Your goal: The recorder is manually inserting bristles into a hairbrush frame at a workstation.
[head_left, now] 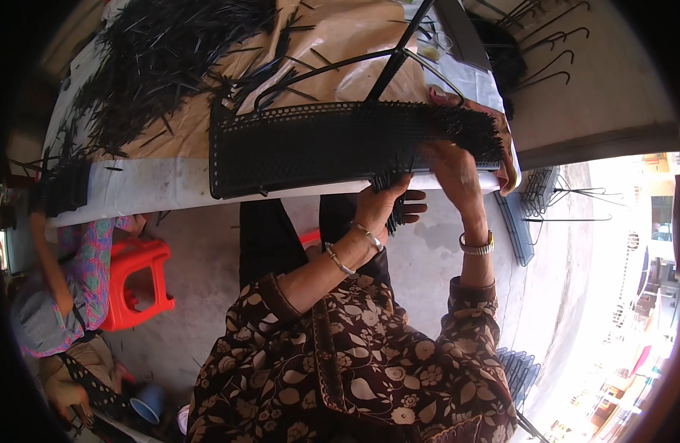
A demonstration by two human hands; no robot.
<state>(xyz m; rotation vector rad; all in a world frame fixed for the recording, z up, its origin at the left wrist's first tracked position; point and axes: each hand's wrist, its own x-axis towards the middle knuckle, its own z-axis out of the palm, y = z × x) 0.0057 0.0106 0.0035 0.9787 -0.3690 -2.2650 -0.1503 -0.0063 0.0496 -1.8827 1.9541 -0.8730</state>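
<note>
A long black perforated panel (281,151) lies along the near edge of the table, with rows of small holes. Upright black spiky pieces (469,129) crowd its right end. My left hand (380,199) is closed around a bundle of thin black strips (391,179), just below the panel's front edge. My right hand (454,168) is over the panel beside the spiky pieces. Motion smears its fingers, so whatever they may hold is hidden. Bent black rods (340,59) rise behind the panel.
A large heap of loose black strips (163,59) covers the table's left side, on brown and white sheeting (155,177). At the left, another person (89,273) is beside a red plastic stool (137,284). Black wire racks (536,196) stand on the floor at right.
</note>
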